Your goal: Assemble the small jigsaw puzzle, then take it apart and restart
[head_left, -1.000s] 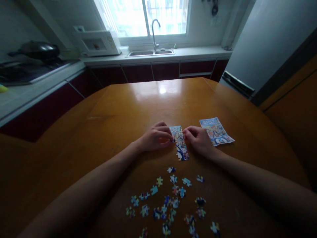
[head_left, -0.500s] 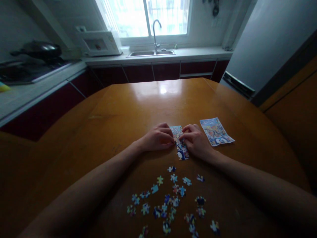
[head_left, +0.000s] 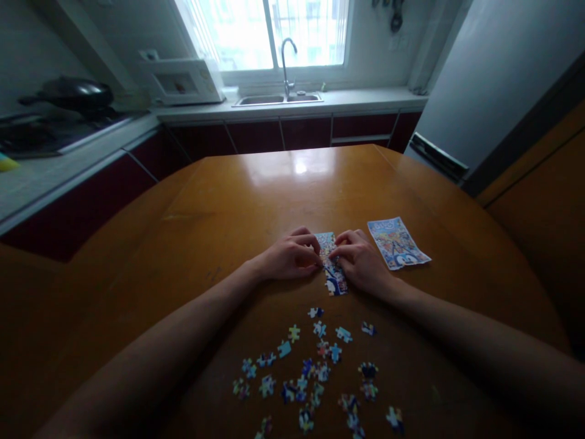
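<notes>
A narrow strip of joined jigsaw pieces (head_left: 337, 281) lies on the wooden table (head_left: 256, 201). My left hand (head_left: 287, 256) rests at its left edge with curled fingers pressing on it. My right hand (head_left: 361, 259) sits at its right edge, fingers bent and pinched over the strip's middle. The fingertips of both hands almost meet above the strip and hide its centre. Several loose puzzle pieces (head_left: 315, 372) are scattered on the table nearer to me, between my forearms.
A printed reference picture (head_left: 397, 242) lies right of my right hand. Beyond the table run a counter with a sink and tap (head_left: 286, 67), a microwave (head_left: 183, 79) and a pan (head_left: 73, 94) on a stove. A fridge (head_left: 493, 73) stands at the right.
My right hand slid left onto the strip, closing the gap to my left hand. Since half a second ago both hands have barely moved.
</notes>
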`<state>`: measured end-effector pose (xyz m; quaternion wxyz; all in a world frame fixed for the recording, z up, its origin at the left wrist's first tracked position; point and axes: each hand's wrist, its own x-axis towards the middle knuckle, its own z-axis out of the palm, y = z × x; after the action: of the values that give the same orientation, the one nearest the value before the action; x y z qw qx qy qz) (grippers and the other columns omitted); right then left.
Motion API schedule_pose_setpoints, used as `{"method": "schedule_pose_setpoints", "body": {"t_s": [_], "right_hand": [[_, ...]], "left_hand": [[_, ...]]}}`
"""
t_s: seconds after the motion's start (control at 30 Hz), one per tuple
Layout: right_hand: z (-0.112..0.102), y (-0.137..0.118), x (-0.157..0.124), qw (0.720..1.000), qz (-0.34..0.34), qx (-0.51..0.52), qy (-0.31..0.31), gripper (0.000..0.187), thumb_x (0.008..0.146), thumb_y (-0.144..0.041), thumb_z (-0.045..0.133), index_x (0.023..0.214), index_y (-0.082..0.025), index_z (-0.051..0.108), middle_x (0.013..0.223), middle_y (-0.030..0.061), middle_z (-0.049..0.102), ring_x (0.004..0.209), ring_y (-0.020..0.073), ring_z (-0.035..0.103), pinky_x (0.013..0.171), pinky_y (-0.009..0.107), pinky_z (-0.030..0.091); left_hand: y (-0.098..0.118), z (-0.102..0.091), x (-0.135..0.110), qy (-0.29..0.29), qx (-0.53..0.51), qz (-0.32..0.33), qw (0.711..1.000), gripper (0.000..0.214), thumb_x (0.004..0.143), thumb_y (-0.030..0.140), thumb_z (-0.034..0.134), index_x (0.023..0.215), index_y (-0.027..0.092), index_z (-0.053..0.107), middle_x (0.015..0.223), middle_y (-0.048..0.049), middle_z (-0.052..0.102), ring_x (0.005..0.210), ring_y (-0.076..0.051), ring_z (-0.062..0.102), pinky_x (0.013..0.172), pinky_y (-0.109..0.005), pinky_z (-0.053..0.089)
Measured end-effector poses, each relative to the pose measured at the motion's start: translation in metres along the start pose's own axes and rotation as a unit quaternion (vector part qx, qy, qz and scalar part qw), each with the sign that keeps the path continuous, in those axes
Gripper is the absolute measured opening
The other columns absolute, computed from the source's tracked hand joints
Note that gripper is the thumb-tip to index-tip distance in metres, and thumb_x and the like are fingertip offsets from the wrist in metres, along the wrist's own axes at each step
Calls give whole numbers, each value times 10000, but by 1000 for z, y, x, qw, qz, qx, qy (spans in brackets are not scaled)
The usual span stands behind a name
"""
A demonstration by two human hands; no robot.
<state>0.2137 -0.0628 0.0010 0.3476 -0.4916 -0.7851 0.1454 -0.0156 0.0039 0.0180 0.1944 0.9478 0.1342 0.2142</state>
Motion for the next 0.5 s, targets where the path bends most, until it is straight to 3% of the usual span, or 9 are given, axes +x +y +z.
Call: {"method": "schedule_pose_setpoints", "body": {"t_s": [0.23, 0.33, 0.5], "right_hand": [[0, 0, 0, 1000, 2, 0, -6, 222, 849, -74, 629, 794, -234, 773, 985, 74, 638, 1004, 237, 524, 893, 420, 494], [1, 0, 0, 1000, 1, 7, -2, 228, 846, -63, 623, 794, -230, 769, 978, 72, 641, 998, 232, 528, 887, 411, 496], [2, 0, 0, 999, -13, 30, 8, 230, 841, -43, 609, 838, -216, 760, 988, 72, 649, 1014, 227, 539, 905, 402, 494]], "left_hand": [[4, -3, 0, -10, -4, -9, 1000, 128, 884, 276, 664, 957, 269, 770, 1057, -55, 670, 1017, -220, 526, 935, -372, 451], [3, -4, -1, 15, -10, -21, 1000, 164, 918, 263, 606, 982, 247, 756, 1032, -62, 659, 998, -213, 522, 931, -375, 442], [-2, -4, -2, 52, -9, -42, 998, 222, 931, 240, 553, 830, 200, 747, 916, -66, 621, 929, -200, 509, 853, -352, 434]]}}
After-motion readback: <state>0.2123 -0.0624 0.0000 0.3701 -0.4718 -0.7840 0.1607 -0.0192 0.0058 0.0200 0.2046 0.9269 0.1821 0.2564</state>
